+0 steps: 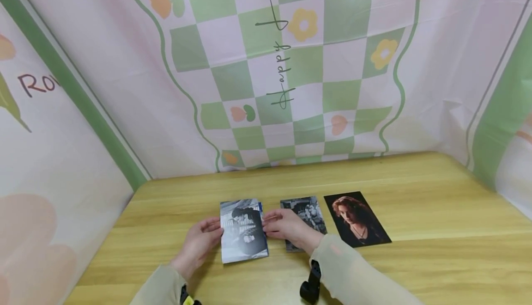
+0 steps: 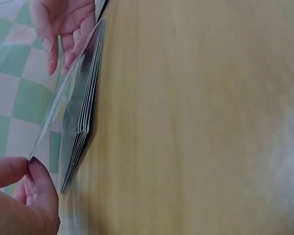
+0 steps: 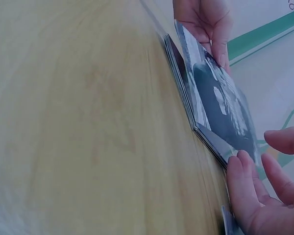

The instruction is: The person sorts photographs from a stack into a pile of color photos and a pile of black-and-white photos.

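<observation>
A black-and-white photo card [image 1: 244, 231] lies on top of a stack of cards [image 2: 83, 112], tilted up off it along one side. My left hand [image 1: 200, 245] pinches this top card's edge between thumb and finger, as the left wrist view shows. On the opposite side, my right hand [image 1: 291, 227] touches the edge of the stack with its fingertips. In the right wrist view, that hand's thumb [image 3: 286, 141] stands apart from the fingers. Partly covered by the right hand, a second black-and-white photo card [image 1: 309, 212] lies on the table.
Right of it, a dark photo card [image 1: 357, 222] with a portrait lies flat on the wooden table [image 1: 440, 203]. A printed green-and-white checkered cloth [image 1: 299, 64] hangs behind the table's far edge. More printed cloth [image 1: 62, 157] hangs along the left side.
</observation>
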The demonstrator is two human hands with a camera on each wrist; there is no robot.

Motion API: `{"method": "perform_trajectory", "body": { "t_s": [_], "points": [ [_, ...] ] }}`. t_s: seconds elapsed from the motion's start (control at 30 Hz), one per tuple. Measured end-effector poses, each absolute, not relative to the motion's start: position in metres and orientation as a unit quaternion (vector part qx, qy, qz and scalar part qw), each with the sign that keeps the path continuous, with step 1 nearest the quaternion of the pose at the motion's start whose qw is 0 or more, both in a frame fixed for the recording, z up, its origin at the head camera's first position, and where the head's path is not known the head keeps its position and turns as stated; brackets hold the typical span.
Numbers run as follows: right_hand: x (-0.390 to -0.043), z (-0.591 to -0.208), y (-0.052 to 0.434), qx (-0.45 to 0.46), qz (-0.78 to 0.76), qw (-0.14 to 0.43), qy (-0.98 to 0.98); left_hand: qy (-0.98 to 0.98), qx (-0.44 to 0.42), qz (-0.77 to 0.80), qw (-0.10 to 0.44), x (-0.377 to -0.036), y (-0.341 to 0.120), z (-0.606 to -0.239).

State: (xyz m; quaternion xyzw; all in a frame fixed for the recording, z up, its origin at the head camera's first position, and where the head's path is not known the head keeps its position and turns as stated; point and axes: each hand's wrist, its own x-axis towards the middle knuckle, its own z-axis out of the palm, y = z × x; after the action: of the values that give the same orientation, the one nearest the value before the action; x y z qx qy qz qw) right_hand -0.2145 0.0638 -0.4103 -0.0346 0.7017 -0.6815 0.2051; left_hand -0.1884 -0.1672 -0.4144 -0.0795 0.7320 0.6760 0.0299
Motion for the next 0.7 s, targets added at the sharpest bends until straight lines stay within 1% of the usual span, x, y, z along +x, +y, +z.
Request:
{"method": "perform_trajectory", "body": {
  "t_s": [0.33,0.7],
  "points": [
    [-0.211,-0.409,0.065,-0.009,-0.674,0.175,0.717,0.726,-0.096,0.68,0.037,-0.183,-0.159,-0.41],
    [-0.211,-0.407,0.082,-0.012,-0.672,0.174,0.719,0.71,-0.092,0.695,0.068,-0.179,-0.148,-0.408]
  ]
}}
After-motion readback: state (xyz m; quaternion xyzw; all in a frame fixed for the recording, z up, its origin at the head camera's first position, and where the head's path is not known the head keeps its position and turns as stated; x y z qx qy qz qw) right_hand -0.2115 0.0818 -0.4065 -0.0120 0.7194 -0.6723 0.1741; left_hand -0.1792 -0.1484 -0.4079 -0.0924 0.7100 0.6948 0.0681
